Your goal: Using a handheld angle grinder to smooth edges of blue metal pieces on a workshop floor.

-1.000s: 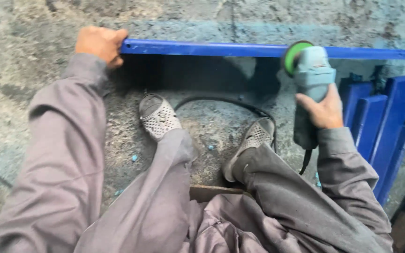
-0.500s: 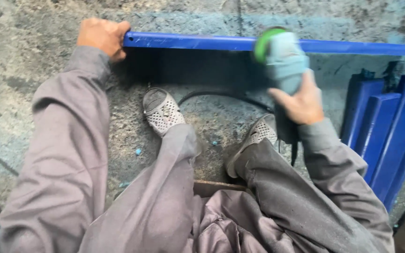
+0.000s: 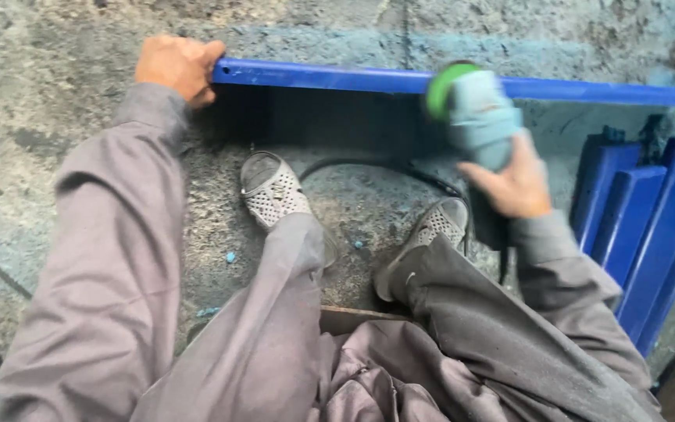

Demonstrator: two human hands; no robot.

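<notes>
Gripping blue steel bar (image 3: 337,78) end: left hand (image 3: 175,66), closed | right hand (image 3: 513,184) clasps angle grinder (image 3: 474,113), green disc (image 3: 444,87) against bar beyond fingers

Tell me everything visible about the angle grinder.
The angle grinder has a pale grey-green body and a bright green disc at its front, blurred in the picture. It tilts toward the long blue metal bar, disc at the bar's edge. The right hand grips its rear; a black cable curves across the concrete floor behind it.
</notes>
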